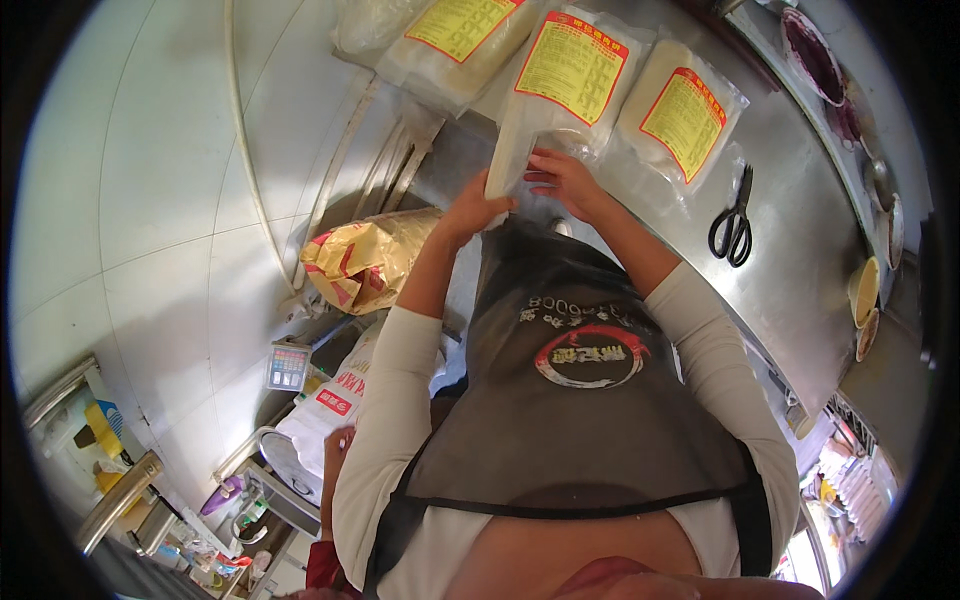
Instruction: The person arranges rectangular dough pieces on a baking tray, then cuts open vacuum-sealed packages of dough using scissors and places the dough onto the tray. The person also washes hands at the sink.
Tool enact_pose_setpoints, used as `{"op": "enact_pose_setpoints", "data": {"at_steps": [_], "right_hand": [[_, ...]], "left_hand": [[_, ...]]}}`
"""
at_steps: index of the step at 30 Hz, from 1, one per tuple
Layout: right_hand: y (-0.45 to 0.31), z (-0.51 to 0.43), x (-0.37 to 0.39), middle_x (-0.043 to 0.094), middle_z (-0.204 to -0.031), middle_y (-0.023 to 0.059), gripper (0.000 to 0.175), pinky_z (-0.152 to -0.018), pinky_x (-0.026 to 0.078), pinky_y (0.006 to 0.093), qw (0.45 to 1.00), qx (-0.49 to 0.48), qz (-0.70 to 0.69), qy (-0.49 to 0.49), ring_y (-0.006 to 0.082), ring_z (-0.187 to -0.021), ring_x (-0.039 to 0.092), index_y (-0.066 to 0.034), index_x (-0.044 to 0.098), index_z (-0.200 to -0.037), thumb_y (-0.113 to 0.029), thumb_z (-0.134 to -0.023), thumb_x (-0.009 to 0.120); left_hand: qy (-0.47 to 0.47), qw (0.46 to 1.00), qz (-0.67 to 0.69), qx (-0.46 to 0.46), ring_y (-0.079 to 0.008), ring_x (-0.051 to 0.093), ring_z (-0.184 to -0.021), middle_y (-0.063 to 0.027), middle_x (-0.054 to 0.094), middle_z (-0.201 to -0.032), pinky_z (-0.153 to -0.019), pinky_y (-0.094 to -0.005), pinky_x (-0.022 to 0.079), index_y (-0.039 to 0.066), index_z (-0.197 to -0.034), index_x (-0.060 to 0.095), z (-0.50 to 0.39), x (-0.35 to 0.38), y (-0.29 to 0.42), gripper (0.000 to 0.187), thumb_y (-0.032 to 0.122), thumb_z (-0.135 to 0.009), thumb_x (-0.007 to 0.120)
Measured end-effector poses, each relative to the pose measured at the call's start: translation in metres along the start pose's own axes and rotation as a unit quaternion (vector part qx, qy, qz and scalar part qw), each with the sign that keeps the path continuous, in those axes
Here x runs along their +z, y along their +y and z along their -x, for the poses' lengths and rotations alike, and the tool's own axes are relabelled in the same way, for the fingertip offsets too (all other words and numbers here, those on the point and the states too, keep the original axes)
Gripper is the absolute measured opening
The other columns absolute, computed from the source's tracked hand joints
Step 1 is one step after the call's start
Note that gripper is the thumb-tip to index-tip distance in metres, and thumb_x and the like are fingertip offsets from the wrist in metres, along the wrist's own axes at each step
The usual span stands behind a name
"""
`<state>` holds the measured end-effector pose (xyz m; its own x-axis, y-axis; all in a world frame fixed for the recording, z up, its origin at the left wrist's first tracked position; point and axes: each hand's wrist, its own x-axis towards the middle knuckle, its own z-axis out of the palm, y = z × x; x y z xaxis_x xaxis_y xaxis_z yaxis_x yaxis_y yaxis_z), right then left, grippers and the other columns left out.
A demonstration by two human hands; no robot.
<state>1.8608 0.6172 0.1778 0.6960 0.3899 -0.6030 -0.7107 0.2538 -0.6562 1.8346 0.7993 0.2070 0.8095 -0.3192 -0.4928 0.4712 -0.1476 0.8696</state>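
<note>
My left hand (474, 208) grips the near end of a pale, flat packet in clear plastic (511, 154), tilted up on its edge. At the packet's other side is my right hand (564, 180), fingers apart; its fingertips are at the plastic, and whether they press on it is unclear. Just beyond lies a clear plastic pack with a yellow and red label (574, 67). Similar labelled packs flank it, a left pack (461, 30) and a right pack (682, 112). Their pale contents show through the plastic. Black-handled scissors (733, 225) rest to the right of my right hand.
Everything lies on a stainless steel worktop (787, 202). Bowls, one with dark purple contents (812, 56), line its far right side. A yellow sack (367, 262) and a keypad device (289, 365) are at left. Behind my left elbow shows another person's hand (337, 450).
</note>
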Motion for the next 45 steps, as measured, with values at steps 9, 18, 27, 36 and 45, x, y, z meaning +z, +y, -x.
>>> {"op": "enact_pose_setpoints", "data": {"at_steps": [9,18,27,36,45], "right_hand": [[0.011,-0.006,0.020,0.054,-0.106,0.0126,0.041,-0.077,0.048,0.0477,0.984,0.018,-0.147,-0.098,0.0268,-0.093,0.056,-0.0049,0.042,-0.116,-0.014,-0.077,0.053],[0.016,-0.011,0.016,0.057,-0.097,0.0101,0.036,-0.070,0.051,0.0407,0.998,-0.022,-0.031,-0.056,0.0231,-0.086,0.058,-0.0050,0.049,-0.108,-0.014,-0.074,0.056],[0.014,-0.019,0.024,0.058,-0.084,0.0111,0.045,-0.061,0.049,0.0368,0.996,-0.002,0.080,0.027,0.0211,-0.075,0.058,-0.0015,0.051,-0.103,-0.030,-0.070,0.060],[0.023,0.014,0.040,0.057,-0.093,0.0158,0.046,-0.060,0.052,0.0410,0.990,0.116,0.003,0.085,0.0280,-0.074,0.060,0.0008,0.045,-0.112,-0.031,-0.080,0.051],[0.018,0.014,0.045,0.056,-0.101,0.0173,0.042,-0.069,0.053,0.0420,0.993,0.115,-0.025,0.007,0.0313,-0.084,0.060,0.0043,0.042,-0.114,-0.020,-0.081,0.038]], "left_hand": [[0.016,0.992,0.117,-0.049,-0.0173,0.056,-0.085,-0.0101,0.057,-0.099,-0.068,-0.0288,0.047,0.003,-0.123,0.042,-0.002,0.001,-0.005,0.053,0.011,-0.074,0.061],[-0.072,0.994,0.038,-0.067,-0.0164,0.057,-0.082,-0.0074,0.058,-0.098,-0.066,-0.0283,0.047,0.003,-0.118,0.048,-0.014,-0.011,0.004,0.048,0.011,-0.073,0.061],[-0.096,0.973,0.173,-0.115,-0.0176,0.058,-0.084,-0.0083,0.057,-0.098,-0.071,-0.0300,0.047,0.001,-0.114,0.050,-0.019,-0.027,-0.012,0.044,0.014,-0.073,0.058],[0.052,0.993,-0.102,-0.029,-0.0259,0.060,-0.083,-0.0162,0.062,-0.091,-0.072,-0.0351,0.046,-0.002,-0.100,0.058,-0.022,-0.001,-0.017,0.036,0.022,-0.073,0.057],[0.166,0.932,-0.321,-0.034,-0.0362,0.058,-0.085,-0.0218,0.060,-0.088,-0.073,-0.0430,0.045,0.001,-0.090,0.060,-0.003,0.011,-0.020,0.027,0.016,-0.069,0.051]]}}
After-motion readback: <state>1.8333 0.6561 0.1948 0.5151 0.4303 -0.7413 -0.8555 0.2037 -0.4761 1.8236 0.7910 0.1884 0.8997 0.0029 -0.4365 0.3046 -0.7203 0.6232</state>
